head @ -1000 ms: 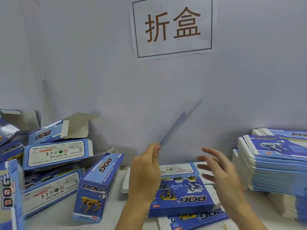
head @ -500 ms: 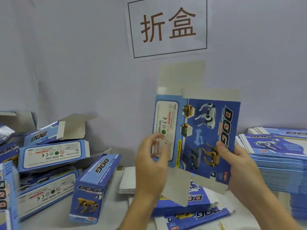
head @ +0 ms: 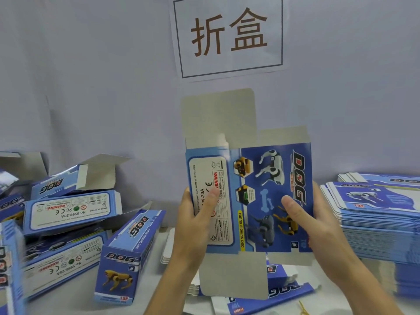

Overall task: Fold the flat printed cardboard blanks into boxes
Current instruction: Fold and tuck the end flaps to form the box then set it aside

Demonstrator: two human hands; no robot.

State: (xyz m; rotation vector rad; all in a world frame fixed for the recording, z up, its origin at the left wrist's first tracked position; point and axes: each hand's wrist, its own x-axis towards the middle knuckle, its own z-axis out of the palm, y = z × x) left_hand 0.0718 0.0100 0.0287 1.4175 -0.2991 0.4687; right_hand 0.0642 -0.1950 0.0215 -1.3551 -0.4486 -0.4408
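Head view: left hand [head: 195, 214] and right hand [head: 304, 214] grip blank [head: 250, 201] side edges, upright.

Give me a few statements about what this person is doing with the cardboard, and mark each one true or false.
1. Both hands hold one cardboard blank up in front of the wall. True: the left hand grips its left edge and the right hand its right edge.
2. The held blank is already a closed box. False: its grey flaps stick out open at top and bottom.
3. A tall stack of flat blanks sits at the right. True.
4. The folded boxes are lined up neatly at the left. False: they lie in a loose heap, tilted at different angles.
5. The paper sign lies flat on the table. False: it hangs on the wall.
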